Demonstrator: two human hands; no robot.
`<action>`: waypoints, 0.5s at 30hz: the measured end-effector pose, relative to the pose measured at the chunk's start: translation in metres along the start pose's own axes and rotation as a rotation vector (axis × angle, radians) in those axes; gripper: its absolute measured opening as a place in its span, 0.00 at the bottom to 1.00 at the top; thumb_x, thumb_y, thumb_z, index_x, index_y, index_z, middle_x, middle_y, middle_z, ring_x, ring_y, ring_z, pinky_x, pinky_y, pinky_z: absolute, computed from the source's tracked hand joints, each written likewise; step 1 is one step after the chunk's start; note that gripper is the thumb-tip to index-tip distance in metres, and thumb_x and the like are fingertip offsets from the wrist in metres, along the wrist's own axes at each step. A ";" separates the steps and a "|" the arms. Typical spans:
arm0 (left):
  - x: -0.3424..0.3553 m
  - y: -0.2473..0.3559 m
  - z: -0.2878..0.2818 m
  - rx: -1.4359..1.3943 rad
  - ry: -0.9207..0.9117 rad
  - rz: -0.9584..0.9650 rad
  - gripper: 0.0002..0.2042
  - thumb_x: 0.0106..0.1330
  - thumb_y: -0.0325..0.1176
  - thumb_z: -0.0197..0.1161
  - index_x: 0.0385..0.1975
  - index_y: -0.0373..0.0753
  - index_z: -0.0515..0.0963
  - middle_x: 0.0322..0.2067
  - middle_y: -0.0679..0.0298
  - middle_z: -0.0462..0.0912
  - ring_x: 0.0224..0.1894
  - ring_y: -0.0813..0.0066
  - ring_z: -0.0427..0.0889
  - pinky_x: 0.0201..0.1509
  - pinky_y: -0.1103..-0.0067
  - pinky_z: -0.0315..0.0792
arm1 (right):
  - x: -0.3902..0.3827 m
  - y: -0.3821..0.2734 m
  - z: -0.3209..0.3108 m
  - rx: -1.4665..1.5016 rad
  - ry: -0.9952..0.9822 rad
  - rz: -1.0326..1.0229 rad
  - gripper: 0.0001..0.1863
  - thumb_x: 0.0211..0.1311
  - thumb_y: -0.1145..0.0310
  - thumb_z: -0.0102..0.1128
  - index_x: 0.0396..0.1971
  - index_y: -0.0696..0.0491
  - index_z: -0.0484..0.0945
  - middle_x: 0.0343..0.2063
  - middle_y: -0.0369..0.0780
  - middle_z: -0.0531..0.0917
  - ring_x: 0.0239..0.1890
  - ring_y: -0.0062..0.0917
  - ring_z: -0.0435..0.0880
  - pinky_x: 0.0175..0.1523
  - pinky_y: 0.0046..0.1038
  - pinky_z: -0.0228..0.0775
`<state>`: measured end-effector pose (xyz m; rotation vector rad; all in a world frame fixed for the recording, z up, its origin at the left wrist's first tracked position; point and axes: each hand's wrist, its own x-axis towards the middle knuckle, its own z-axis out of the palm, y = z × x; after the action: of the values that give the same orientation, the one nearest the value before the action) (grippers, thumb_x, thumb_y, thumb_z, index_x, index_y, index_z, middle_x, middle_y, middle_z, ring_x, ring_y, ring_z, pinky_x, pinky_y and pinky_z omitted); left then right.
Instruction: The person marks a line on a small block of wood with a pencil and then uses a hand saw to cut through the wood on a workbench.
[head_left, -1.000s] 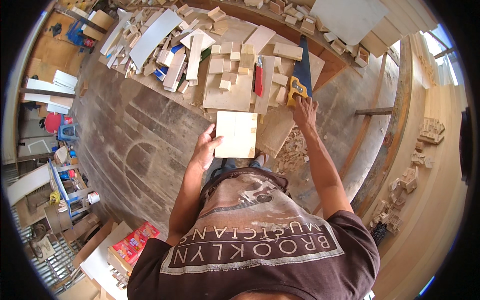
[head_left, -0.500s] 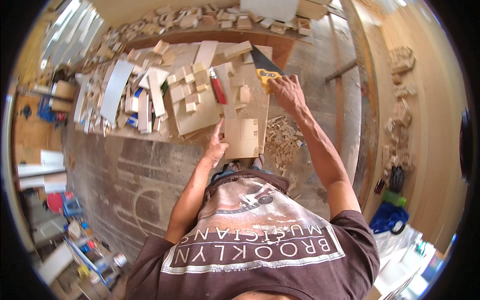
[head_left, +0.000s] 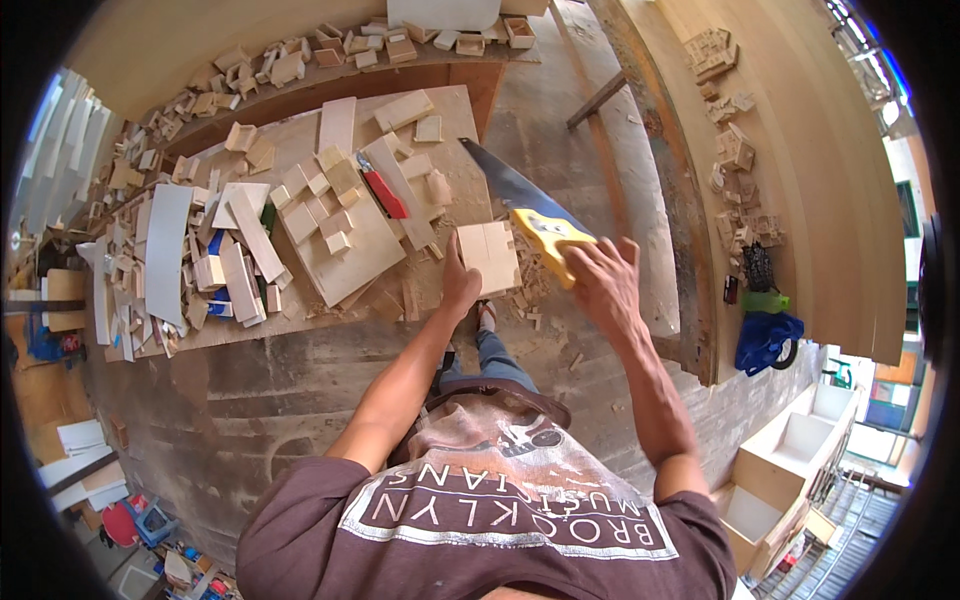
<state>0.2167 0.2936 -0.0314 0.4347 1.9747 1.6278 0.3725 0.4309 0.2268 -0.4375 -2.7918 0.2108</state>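
My left hand (head_left: 461, 282) grips the left side of a squarish pale wooden piece (head_left: 488, 257) with notches cut along its right edge. In my right hand (head_left: 606, 290) is a handsaw by its yellow handle (head_left: 545, 236). Its dark blade (head_left: 510, 182) points up and left, apart from the wooden piece. On the worktable (head_left: 452, 110), left of the saw, lies a red-handled utility knife or similar slim tool (head_left: 381, 192) beside a long wooden strip (head_left: 402, 193). Small wooden blocks (head_left: 316, 205) rest on a flat board (head_left: 350, 262).
Offcuts and a white curved panel (head_left: 167, 254) crowd the table's left part. Behind it, a low shelf (head_left: 365, 70) carries many scraps. To the right runs a long wooden surface (head_left: 800, 230) with wood pieces and a blue bag (head_left: 768, 343). Sawdust and chips lie on the floor.
My right hand and the saw have come down and nearer, the blade now slanting more. My left hand has gone from resting beside the wooden piece to gripping it. The view has turned.
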 end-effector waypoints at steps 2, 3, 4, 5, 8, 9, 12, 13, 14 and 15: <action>0.005 -0.005 0.008 0.208 0.125 0.159 0.38 0.54 0.14 0.49 0.71 0.30 0.58 0.61 0.40 0.69 0.65 0.42 0.68 0.73 0.62 0.60 | -0.035 -0.008 -0.005 0.083 0.067 0.166 0.15 0.55 0.74 0.68 0.44 0.49 0.82 0.39 0.36 0.85 0.43 0.28 0.81 0.54 0.34 0.61; 0.005 -0.001 0.012 0.288 0.107 0.149 0.37 0.54 0.14 0.50 0.70 0.29 0.59 0.59 0.42 0.69 0.63 0.42 0.68 0.71 0.61 0.61 | -0.057 -0.009 -0.006 0.118 0.091 0.275 0.13 0.58 0.74 0.68 0.44 0.51 0.82 0.38 0.37 0.85 0.42 0.30 0.80 0.54 0.34 0.62; 0.005 0.002 0.013 0.373 0.096 0.140 0.35 0.55 0.15 0.51 0.69 0.29 0.60 0.57 0.43 0.69 0.61 0.42 0.69 0.70 0.60 0.62 | -0.076 -0.015 -0.007 0.160 0.117 0.379 0.12 0.60 0.74 0.68 0.44 0.52 0.82 0.38 0.38 0.85 0.41 0.32 0.80 0.53 0.34 0.63; 0.002 0.004 0.015 0.458 0.085 0.132 0.34 0.55 0.15 0.52 0.68 0.29 0.62 0.55 0.44 0.69 0.59 0.42 0.69 0.68 0.59 0.63 | -0.092 -0.027 -0.009 0.198 0.191 0.461 0.10 0.65 0.74 0.66 0.46 0.55 0.80 0.36 0.38 0.83 0.39 0.29 0.79 0.53 0.31 0.67; -0.002 0.019 0.008 0.643 0.028 0.213 0.28 0.59 0.19 0.56 0.63 0.29 0.67 0.53 0.46 0.67 0.59 0.46 0.68 0.67 0.59 0.63 | -0.144 -0.058 0.011 0.731 0.476 0.899 0.13 0.68 0.71 0.65 0.51 0.55 0.79 0.37 0.32 0.80 0.38 0.19 0.77 0.48 0.23 0.70; -0.001 0.021 0.005 0.706 -0.004 0.219 0.27 0.60 0.20 0.57 0.62 0.29 0.68 0.54 0.45 0.68 0.60 0.46 0.68 0.68 0.60 0.63 | -0.154 -0.067 0.017 0.760 0.574 0.890 0.14 0.69 0.70 0.65 0.52 0.55 0.79 0.38 0.31 0.79 0.37 0.16 0.76 0.46 0.21 0.70; 0.017 0.008 -0.002 0.773 -0.026 0.390 0.25 0.65 0.26 0.58 0.64 0.31 0.68 0.61 0.45 0.66 0.68 0.45 0.63 0.73 0.60 0.59 | -0.153 -0.084 0.006 1.018 0.660 0.995 0.19 0.70 0.65 0.65 0.57 0.56 0.77 0.37 0.32 0.80 0.34 0.15 0.76 0.39 0.21 0.71; 0.023 -0.005 -0.002 0.840 -0.009 0.464 0.25 0.67 0.28 0.57 0.65 0.32 0.68 0.64 0.45 0.65 0.70 0.45 0.62 0.74 0.60 0.58 | -0.150 -0.087 0.000 1.137 0.651 1.047 0.22 0.70 0.63 0.65 0.59 0.56 0.76 0.36 0.32 0.81 0.33 0.15 0.76 0.37 0.22 0.71; 0.029 -0.017 -0.002 0.906 0.011 0.537 0.25 0.68 0.30 0.57 0.66 0.33 0.68 0.66 0.45 0.64 0.72 0.45 0.60 0.75 0.59 0.57 | -0.156 -0.081 0.003 1.079 0.546 1.153 0.27 0.71 0.57 0.65 0.62 0.58 0.75 0.41 0.36 0.83 0.41 0.19 0.80 0.47 0.23 0.75; 0.037 -0.023 0.001 0.969 0.034 0.617 0.25 0.70 0.32 0.56 0.66 0.34 0.68 0.68 0.45 0.63 0.73 0.45 0.58 0.77 0.59 0.55 | -0.160 -0.077 0.013 1.009 0.535 1.114 0.28 0.71 0.56 0.64 0.63 0.59 0.74 0.43 0.38 0.83 0.43 0.21 0.80 0.49 0.24 0.75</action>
<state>0.1892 0.3101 -0.0617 1.4877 2.7300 0.8109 0.4927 0.3057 0.1849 -1.3871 -1.3671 1.3629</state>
